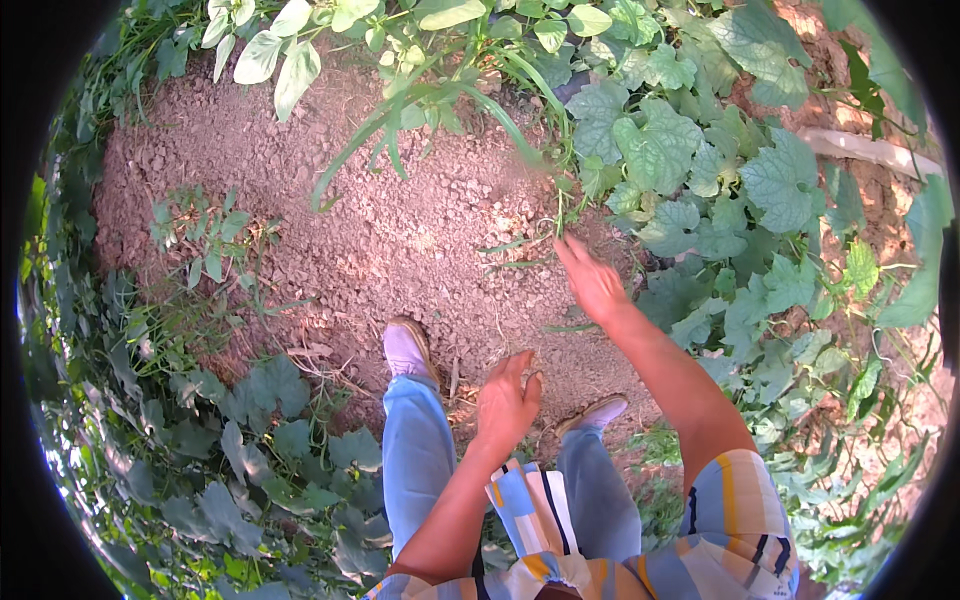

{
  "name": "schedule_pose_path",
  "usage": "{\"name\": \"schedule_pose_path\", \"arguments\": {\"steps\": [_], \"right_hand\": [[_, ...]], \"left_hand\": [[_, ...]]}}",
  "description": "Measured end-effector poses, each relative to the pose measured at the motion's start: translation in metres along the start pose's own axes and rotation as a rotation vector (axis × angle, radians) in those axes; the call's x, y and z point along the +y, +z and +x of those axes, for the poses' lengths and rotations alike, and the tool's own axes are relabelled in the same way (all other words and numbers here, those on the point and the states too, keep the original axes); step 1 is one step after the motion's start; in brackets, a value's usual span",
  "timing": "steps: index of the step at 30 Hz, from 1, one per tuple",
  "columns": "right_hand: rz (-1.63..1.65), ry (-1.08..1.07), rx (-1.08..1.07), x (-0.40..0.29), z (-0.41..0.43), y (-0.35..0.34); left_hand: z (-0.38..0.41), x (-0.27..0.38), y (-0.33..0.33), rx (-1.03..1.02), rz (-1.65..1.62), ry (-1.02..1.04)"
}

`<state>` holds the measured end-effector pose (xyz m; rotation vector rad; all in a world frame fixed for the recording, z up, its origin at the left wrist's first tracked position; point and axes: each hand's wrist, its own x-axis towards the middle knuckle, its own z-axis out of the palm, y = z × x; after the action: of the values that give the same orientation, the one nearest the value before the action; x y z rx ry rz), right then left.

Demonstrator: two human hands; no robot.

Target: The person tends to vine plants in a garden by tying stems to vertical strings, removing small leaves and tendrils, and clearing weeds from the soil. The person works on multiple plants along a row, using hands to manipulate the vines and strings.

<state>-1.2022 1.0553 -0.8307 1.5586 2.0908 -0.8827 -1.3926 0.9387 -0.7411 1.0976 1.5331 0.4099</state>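
Observation:
My right hand [591,281] reaches forward, low over the soil, at the edge of the leafy vines. Its fingertips meet the lower end of a thin green stem [560,204]; whether they grip it is hidden by the back of the hand. Long grass blades [495,112] arch above that stem, one of them blurred at its tip. Small cut or loose-looking green blades [517,263] lie just left of the fingers. My left hand [504,401] hangs above the ground between my legs, thumb and fingers apart, with nothing in it.
Crumbly bare soil [360,225] stretches ahead of my shoes [407,349]. Broad-leaved vines [660,150] border it on the right, and more vines [217,517] at lower left. A small weed [214,232] grows on the left. A pale pipe-like strip [870,150] lies at upper right.

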Motion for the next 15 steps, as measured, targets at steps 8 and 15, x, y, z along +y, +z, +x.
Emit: {"name": "schedule_pose_path", "arguments": {"steps": [8,15], "right_hand": [[-0.355,0.42,0.211,0.021,0.217,-0.065],[-0.494,0.177,-0.1,-0.02,0.213,-0.107]], "left_hand": [[0.017,-0.011,-0.041,0.018,0.053,-0.018],[0.026,-0.004,-0.05,0.033,-0.012,-0.079]]}}
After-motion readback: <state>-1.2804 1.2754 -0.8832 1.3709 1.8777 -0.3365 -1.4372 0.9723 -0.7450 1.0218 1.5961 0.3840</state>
